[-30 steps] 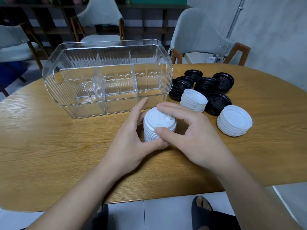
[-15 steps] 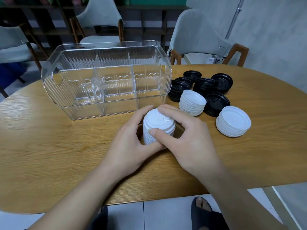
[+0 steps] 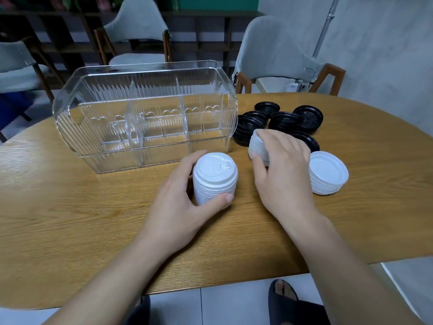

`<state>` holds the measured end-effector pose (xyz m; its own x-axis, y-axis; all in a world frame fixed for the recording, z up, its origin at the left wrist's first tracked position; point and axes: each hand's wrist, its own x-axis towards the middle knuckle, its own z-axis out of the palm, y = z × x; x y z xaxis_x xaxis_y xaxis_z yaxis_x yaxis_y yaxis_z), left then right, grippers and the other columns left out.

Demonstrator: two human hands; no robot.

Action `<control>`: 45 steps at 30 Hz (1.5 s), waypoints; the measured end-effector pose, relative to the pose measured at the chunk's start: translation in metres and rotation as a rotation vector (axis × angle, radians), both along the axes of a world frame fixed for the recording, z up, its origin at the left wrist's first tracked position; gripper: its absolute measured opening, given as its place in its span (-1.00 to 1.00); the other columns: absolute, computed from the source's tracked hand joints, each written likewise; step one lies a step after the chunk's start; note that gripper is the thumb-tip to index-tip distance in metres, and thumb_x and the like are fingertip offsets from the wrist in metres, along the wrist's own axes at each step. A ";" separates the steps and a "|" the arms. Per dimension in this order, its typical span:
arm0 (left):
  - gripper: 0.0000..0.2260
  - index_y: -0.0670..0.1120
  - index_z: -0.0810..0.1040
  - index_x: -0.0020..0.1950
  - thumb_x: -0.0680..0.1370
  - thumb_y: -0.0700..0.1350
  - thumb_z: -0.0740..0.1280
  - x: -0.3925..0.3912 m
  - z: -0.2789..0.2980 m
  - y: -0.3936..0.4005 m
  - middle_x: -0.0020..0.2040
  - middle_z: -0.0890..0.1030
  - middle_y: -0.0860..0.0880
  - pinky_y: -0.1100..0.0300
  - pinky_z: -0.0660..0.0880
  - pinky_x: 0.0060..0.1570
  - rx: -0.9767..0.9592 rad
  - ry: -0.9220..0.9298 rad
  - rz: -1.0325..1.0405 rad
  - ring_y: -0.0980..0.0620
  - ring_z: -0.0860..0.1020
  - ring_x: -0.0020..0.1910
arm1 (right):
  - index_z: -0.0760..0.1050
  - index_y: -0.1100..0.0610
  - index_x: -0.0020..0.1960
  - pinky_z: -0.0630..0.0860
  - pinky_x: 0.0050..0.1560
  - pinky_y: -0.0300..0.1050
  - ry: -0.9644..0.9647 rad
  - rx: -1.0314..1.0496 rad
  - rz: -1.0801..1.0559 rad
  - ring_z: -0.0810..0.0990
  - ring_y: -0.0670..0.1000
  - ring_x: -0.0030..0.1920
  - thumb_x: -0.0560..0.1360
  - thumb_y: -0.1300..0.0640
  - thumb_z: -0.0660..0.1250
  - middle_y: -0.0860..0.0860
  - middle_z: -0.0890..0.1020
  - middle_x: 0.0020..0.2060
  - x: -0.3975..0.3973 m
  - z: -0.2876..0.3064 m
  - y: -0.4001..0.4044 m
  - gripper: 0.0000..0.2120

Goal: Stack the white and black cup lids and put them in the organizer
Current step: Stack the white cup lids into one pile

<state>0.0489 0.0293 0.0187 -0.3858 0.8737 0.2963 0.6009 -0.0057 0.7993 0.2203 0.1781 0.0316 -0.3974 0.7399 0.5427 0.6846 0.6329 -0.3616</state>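
A tall stack of white lids (image 3: 215,178) stands on the wooden table in front of the clear organizer (image 3: 145,113). My left hand (image 3: 182,207) holds this stack, thumb at its front and fingers behind. My right hand (image 3: 281,170) grips a shorter white lid stack (image 3: 256,146) from above, to the right of the organizer's corner. A third white stack (image 3: 328,175) lies upside down further right. Several black lid stacks (image 3: 284,120) sit behind them. The organizer's compartments hold nothing.
The oval wooden table (image 3: 70,207) ends close to my body at the bottom. Grey chairs (image 3: 276,55) stand beyond the far edge. A grey wall rises at the right.
My right hand let go of the tall white stack and moved right and back onto the shorter white stack. My left hand stays on the tall stack.
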 end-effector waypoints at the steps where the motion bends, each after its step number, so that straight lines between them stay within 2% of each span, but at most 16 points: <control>1: -0.25 0.23 0.44 0.60 0.46 0.20 0.67 0.000 0.000 0.000 0.45 0.58 0.39 0.15 0.49 0.47 0.002 -0.002 0.002 0.27 0.55 0.46 | 0.51 0.08 0.51 0.27 0.58 0.16 -0.058 0.013 -0.027 0.51 0.11 0.44 0.69 0.06 0.38 0.00 0.59 0.42 -0.002 -0.002 0.002 -0.60; 5: -0.24 0.22 0.44 0.60 0.47 0.19 0.67 -0.001 -0.001 0.000 0.45 0.59 0.36 0.10 0.50 0.47 -0.001 -0.011 -0.001 0.25 0.55 0.46 | 0.52 0.08 0.40 0.29 0.39 0.12 -0.247 0.021 -0.121 0.55 0.15 0.26 0.67 0.10 0.35 0.01 0.63 0.26 -0.008 -0.011 0.010 -0.69; 9: -0.25 0.19 0.45 0.60 0.47 0.16 0.68 -0.001 -0.001 0.000 0.45 0.59 0.35 0.19 0.48 0.45 0.004 -0.012 -0.013 0.26 0.55 0.46 | 0.62 0.10 0.14 0.28 0.22 0.09 -0.190 0.080 -0.108 0.59 0.16 0.10 0.67 0.17 0.34 0.01 0.70 0.04 -0.007 -0.013 0.010 -0.90; 12: -0.26 0.19 0.46 0.60 0.47 0.15 0.68 -0.002 -0.001 0.000 0.44 0.60 0.35 0.23 0.48 0.43 0.005 -0.020 -0.019 0.26 0.56 0.44 | 0.62 0.07 0.04 0.29 0.21 0.07 -0.142 0.080 -0.064 0.60 0.12 0.06 0.70 0.12 0.31 -0.04 0.70 -0.04 -0.004 -0.010 -0.001 -0.87; 15: -0.27 0.19 0.47 0.59 0.47 0.13 0.69 -0.001 0.000 0.000 0.43 0.61 0.33 0.19 0.50 0.43 0.017 -0.030 -0.028 0.24 0.57 0.44 | 0.59 0.01 -0.07 0.28 0.21 0.01 -0.124 0.080 -0.011 0.58 0.07 0.00 0.74 0.06 0.20 -0.11 0.66 -0.13 -0.001 -0.008 -0.016 -0.73; 21: -0.28 0.19 0.47 0.58 0.48 0.12 0.69 -0.001 0.000 0.000 0.41 0.62 0.35 0.19 0.51 0.42 0.024 -0.029 -0.027 0.25 0.57 0.44 | 0.60 0.02 -0.09 0.34 0.23 -0.02 -0.072 0.069 0.042 0.60 0.05 -0.05 0.73 0.05 0.19 -0.10 0.67 -0.18 0.003 -0.009 -0.027 -0.71; 27: -0.28 0.19 0.47 0.58 0.48 0.14 0.68 0.000 0.000 0.000 0.42 0.61 0.34 0.13 0.52 0.44 0.029 -0.027 -0.029 0.24 0.57 0.44 | 0.64 0.03 -0.10 0.36 0.23 -0.02 -0.018 0.054 0.046 0.64 0.06 -0.05 0.69 0.11 0.37 -0.10 0.69 -0.18 0.005 -0.008 -0.027 -0.81; 31: -0.28 0.19 0.47 0.58 0.48 0.14 0.68 -0.001 0.000 0.000 0.42 0.61 0.35 0.19 0.50 0.43 0.024 -0.022 -0.028 0.25 0.56 0.45 | 0.66 0.01 -0.12 0.39 0.22 0.00 0.041 -0.042 0.059 0.64 0.03 -0.04 0.63 0.15 0.48 -0.12 0.70 -0.18 0.006 -0.004 -0.028 -0.84; 35: -0.28 0.21 0.47 0.57 0.48 0.13 0.69 -0.001 0.000 0.000 0.41 0.61 0.34 0.18 0.51 0.41 0.026 -0.010 -0.025 0.22 0.57 0.44 | 0.68 0.01 -0.04 0.45 0.26 0.02 0.102 -0.138 0.055 0.64 -0.01 0.00 0.59 0.09 0.56 -0.15 0.71 -0.11 0.007 0.002 -0.028 -0.93; 39: -0.27 0.22 0.46 0.57 0.47 0.14 0.70 -0.001 0.000 0.000 0.41 0.62 0.34 0.16 0.52 0.41 0.023 -0.013 -0.017 0.22 0.58 0.43 | 0.72 0.01 -0.02 0.56 0.24 0.12 0.176 -0.202 0.076 0.65 -0.07 -0.01 0.56 0.06 0.59 -0.18 0.72 -0.08 0.011 0.004 -0.028 -0.93; 43: -0.25 0.22 0.45 0.59 0.47 0.15 0.69 -0.002 -0.001 0.000 0.43 0.61 0.33 0.12 0.51 0.44 0.026 -0.008 -0.018 0.21 0.57 0.45 | 0.73 0.03 -0.02 0.54 0.05 -0.08 0.265 -0.257 0.100 0.64 -0.12 -0.03 0.60 0.06 0.54 -0.18 0.71 -0.13 0.018 0.010 -0.028 -0.95; 45: -0.25 0.22 0.44 0.60 0.47 0.15 0.68 -0.002 -0.001 0.000 0.44 0.60 0.35 0.19 0.49 0.44 0.025 -0.003 -0.016 0.23 0.56 0.46 | 0.74 0.02 0.04 0.51 -0.01 -0.13 0.299 -0.269 0.119 0.64 -0.16 -0.07 0.62 0.08 0.52 -0.20 0.71 -0.10 0.020 0.011 -0.027 -0.96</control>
<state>0.0473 0.0290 0.0180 -0.3730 0.8720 0.3170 0.5984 -0.0350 0.8004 0.2406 0.1509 0.0431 -0.3428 0.8298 0.4405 0.4523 0.5567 -0.6968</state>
